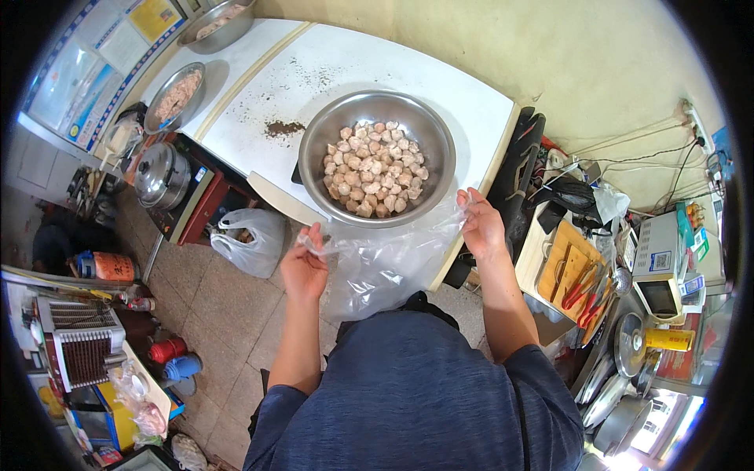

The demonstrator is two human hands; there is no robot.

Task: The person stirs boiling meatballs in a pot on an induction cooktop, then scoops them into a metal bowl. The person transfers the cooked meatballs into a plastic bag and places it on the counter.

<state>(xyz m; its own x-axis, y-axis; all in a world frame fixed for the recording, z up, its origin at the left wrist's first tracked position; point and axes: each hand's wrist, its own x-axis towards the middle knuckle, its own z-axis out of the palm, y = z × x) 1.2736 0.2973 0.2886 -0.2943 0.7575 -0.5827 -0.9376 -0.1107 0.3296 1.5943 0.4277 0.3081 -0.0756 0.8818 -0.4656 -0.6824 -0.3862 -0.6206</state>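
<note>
A clear plastic bag (383,265) hangs spread out below the near rim of a large stainless steel bowl (436,135). My left hand (305,268) pinches one corner of the bag's edge, at the left. On the other side, my right hand (483,226) grips the opposite edge, close to the bowl's lower right rim. Many pale, lumpy meatball-like pieces (377,168) cover the bottom of the bowl. The bowl stands on a white-topped surface (377,65). Whether the bag touches the bowl cannot be told.
Dark crumbs (284,128) lie left of the bowl. Two more metal bowls hold raw-looking meat, one a smaller bowl (177,97). A lidded pot (162,173) and a white carrier bag (250,241) are at the left. Red-handled scissors (580,288) and a cutting board (565,253) are at the right.
</note>
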